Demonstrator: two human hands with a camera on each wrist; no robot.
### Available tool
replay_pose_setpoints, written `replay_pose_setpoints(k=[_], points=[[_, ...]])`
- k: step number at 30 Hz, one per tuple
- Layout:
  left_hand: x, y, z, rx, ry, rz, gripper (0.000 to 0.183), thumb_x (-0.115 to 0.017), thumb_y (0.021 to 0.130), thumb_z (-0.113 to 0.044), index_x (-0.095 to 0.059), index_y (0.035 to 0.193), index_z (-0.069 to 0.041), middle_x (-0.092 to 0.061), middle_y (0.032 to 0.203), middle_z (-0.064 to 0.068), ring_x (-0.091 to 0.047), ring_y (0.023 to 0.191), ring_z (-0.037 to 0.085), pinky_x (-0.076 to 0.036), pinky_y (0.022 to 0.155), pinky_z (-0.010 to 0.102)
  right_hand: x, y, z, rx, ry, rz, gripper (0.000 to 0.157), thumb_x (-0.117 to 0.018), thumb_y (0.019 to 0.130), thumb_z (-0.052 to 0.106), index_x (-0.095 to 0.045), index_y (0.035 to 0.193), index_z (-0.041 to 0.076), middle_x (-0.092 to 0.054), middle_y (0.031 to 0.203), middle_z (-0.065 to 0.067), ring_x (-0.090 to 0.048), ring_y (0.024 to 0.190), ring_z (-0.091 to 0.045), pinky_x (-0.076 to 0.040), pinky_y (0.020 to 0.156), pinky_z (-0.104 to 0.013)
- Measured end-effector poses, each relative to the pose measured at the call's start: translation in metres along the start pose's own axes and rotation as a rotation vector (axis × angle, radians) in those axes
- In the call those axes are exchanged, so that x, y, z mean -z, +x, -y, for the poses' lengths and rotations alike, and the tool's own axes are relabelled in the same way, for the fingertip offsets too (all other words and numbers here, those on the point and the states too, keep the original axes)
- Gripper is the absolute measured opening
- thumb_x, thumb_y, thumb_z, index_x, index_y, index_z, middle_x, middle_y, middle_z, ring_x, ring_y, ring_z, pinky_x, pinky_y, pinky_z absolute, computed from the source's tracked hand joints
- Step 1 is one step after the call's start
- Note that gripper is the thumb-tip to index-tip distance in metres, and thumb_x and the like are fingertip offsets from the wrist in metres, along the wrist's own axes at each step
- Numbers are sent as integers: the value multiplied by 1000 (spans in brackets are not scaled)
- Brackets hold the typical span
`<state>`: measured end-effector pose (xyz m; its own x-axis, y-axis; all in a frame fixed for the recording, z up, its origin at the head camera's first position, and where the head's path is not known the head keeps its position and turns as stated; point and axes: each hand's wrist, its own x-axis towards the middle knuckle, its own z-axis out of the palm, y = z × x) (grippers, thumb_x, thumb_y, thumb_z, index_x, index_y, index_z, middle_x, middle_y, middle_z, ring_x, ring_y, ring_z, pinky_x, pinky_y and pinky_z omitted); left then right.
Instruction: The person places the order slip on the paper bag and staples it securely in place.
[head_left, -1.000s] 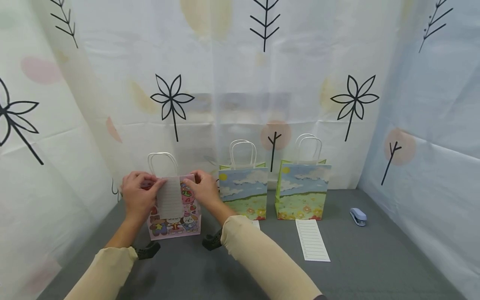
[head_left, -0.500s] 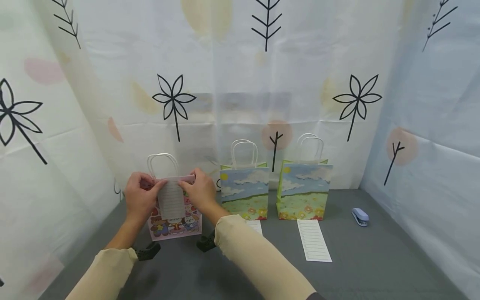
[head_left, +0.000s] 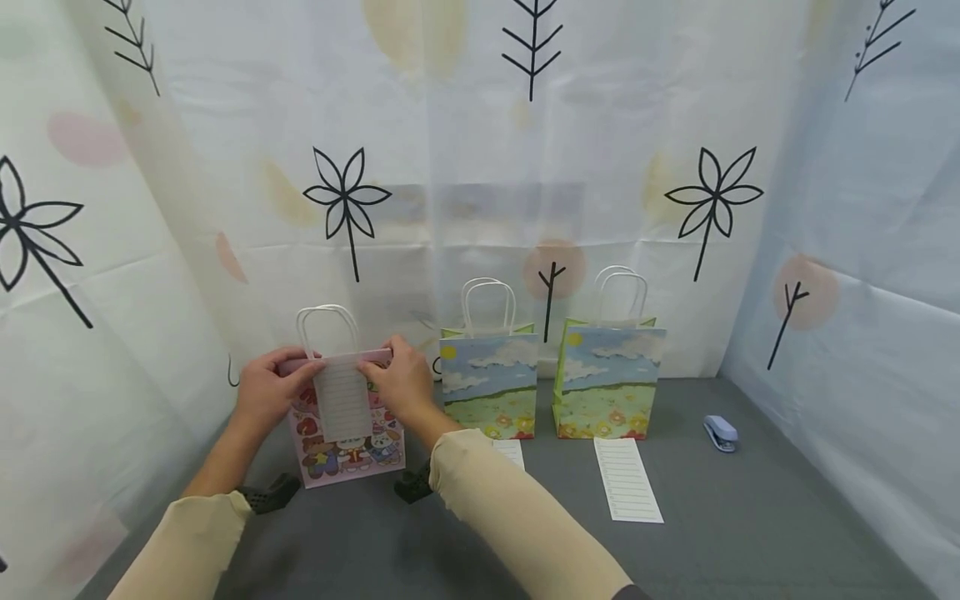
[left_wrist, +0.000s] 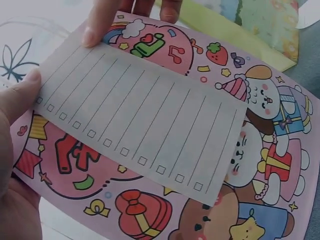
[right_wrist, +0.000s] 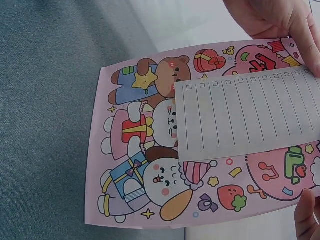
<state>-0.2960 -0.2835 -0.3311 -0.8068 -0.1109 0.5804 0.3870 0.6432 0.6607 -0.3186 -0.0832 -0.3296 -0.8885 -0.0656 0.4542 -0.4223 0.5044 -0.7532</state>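
Note:
A pink gift bag (head_left: 378, 454) with cartoon animals and white handles stands at the left in the head view. Flat on its front lies a white lined checklist (head_left: 343, 404) with a row of small boxes. My left hand (head_left: 266, 392) pinches the bag's top edge and the checklist's upper left corner, thumb in front. At the upper right corner, my right hand (head_left: 401, 383) pinches the same edge, its thumb on the checklist. In the left wrist view the checklist (left_wrist: 145, 120) covers part of the bag's print. The fingers behind the bag are mostly hidden.
Two gift bags with a meadow print, a middle one (head_left: 489, 383) and a right one (head_left: 611, 383), stand near the back curtain. A checklist (head_left: 628, 479) lies before the right bag; another (head_left: 510, 452) is partly hidden by my sleeve. A lilac stapler (head_left: 722, 433) lies at the right.
My left hand has shifted slightly left and down, and the bag's lower left corner has come a little nearer. My right thumb has moved left onto the checklist's corner since a second ago.

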Motion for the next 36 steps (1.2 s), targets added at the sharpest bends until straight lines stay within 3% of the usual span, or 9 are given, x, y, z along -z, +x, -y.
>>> replay_pose_setpoints(k=[9, 22, 30, 36], points=[[6, 3, -1, 13, -20, 69, 34, -71, 91, -25, -69, 107, 5, -69, 96, 20, -59, 71, 6, -48, 58, 21, 0, -1, 1, -2, -4, -6, 29, -77, 84, 36, -57, 90, 16, -64, 82, 5, -54, 69, -9, -43, 60, -25], [7, 2, -2, 43, -11, 90, 35, -69, 93, -28, -69, 107, 4, -69, 93, 20, -60, 70, 13, -50, 57, 25, 0, -2, 1, 1, 1, -3, 30, -77, 84, 38, -59, 96, 16, -64, 85, 4, -56, 72, -9, -45, 62, -26], [6, 1, 0, 40, -8, 87, 36, -67, 94, -28, -68, 109, 5, -69, 96, 22, -61, 72, 16, -50, 58, 24, 4, -5, 6, -20, -18, -13, 42, -77, 83, 40, -61, 114, 17, -67, 102, 0, -61, 85, -13, -49, 70, -30], [6, 0, -1, 56, -4, 83, 38, -66, 94, -28, -67, 111, 6, -68, 98, 23, -60, 73, 18, -50, 58, 24, 13, -12, 11, 11, -32, -21, 52, -74, 86, 41, -57, 128, 16, -61, 120, 1, -60, 101, -16, -49, 82, -35]])
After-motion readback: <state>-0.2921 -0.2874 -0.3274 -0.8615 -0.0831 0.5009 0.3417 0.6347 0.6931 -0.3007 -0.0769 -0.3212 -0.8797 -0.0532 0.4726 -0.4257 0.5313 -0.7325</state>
